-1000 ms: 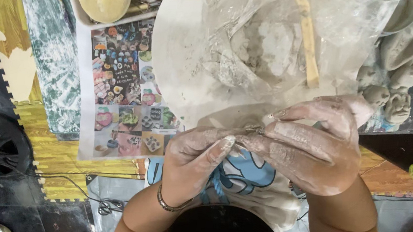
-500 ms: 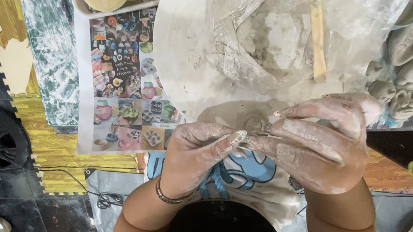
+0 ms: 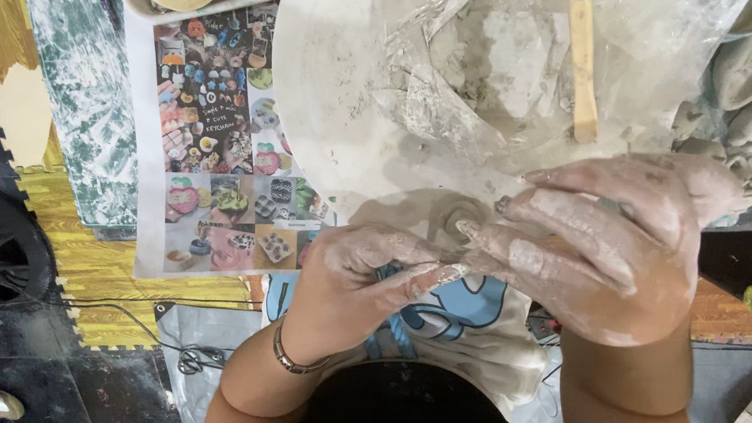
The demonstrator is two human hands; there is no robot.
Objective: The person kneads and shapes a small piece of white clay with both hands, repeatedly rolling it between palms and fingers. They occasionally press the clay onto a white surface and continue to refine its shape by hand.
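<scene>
Pinching a small clay piece [image 3: 458,223], both hands [image 3: 613,246] beside the colourful printed sheet [image 3: 219,134].

Both hands — the left hand [image 3: 370,275] and the right hand [image 3: 608,250] — are smeared with pale grey clay, drying to a chalky film over fingers and knuckles. The forearms are bare, no sleeves. A thin metal bracelet [image 3: 291,358] circles the left wrist — lower centre of the frame.

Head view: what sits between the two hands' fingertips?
A small grey clay piece, round with a dimple, sits between the left hand and the right hand. Both hands' fingertips touch it, over the white board.
</scene>
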